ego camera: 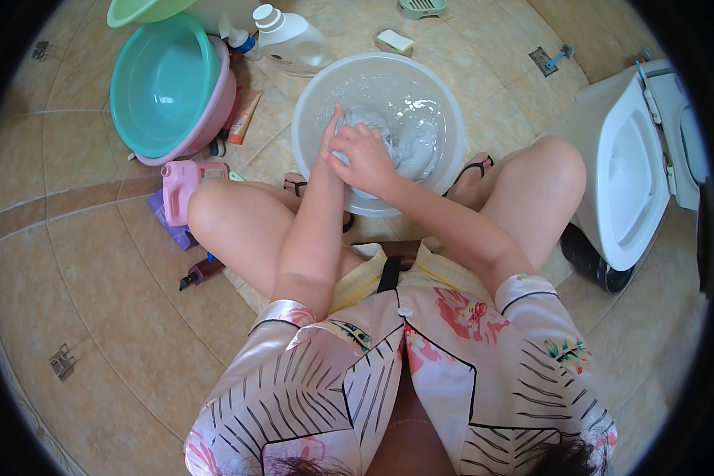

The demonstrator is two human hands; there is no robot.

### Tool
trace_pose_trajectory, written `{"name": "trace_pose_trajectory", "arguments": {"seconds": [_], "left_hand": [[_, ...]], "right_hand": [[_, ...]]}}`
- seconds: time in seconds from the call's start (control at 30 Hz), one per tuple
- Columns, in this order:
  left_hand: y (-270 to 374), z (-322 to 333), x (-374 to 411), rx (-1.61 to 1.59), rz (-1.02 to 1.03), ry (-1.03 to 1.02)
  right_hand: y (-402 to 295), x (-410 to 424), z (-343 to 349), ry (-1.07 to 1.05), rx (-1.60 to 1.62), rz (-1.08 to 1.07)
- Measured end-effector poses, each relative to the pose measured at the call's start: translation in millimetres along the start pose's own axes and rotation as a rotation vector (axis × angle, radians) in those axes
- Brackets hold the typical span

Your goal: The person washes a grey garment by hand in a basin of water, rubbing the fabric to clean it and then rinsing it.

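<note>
A white plastic basin (306, 113) of water stands on the tiled floor between my feet. In the water lies a wet pale grey-white cloth (417, 146), bunched up. My left hand (332, 134) is over the near left part of the basin, its thumb or a finger pointing up. My right hand (363, 156) lies across it with bent fingers, touching it at the wrist and palm. A bit of pale cloth shows between and under the hands; whether either hand grips it is hidden.
At the left stand a teal basin (160, 89) in a pink one, a pink jug (175, 196) and an orange tube (245, 116). Behind the basin are a white detergent bottle (294, 44) and a soap bar (395, 40). A toilet (622, 172) stands right.
</note>
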State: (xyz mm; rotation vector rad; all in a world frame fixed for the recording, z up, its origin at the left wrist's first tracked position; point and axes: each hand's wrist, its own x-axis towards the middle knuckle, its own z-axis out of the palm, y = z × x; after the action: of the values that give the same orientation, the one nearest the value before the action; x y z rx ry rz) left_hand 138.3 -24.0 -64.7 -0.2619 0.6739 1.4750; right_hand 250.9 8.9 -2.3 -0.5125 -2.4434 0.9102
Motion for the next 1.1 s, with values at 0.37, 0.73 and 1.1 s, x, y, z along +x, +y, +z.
{"name": "trace_pose_trajectory", "arguments": {"seconds": [0.37, 0.73, 1.1], "left_hand": [[-20.1, -34.5, 31.8, 0.175, 0.207, -0.046], [-28.0, 25.9, 0.0, 0.497, 0.341, 0.338], [-41.1, 9.5, 2.8, 1.552, 0.566, 0.892]], "right_hand": [[4.1, 7.5, -14.7, 0.118, 0.081, -0.036], [73.2, 22.0, -23.5, 0.239, 0.146, 0.307], [82.0, -13.8, 3.1, -0.115, -0.351, 0.348]]}}
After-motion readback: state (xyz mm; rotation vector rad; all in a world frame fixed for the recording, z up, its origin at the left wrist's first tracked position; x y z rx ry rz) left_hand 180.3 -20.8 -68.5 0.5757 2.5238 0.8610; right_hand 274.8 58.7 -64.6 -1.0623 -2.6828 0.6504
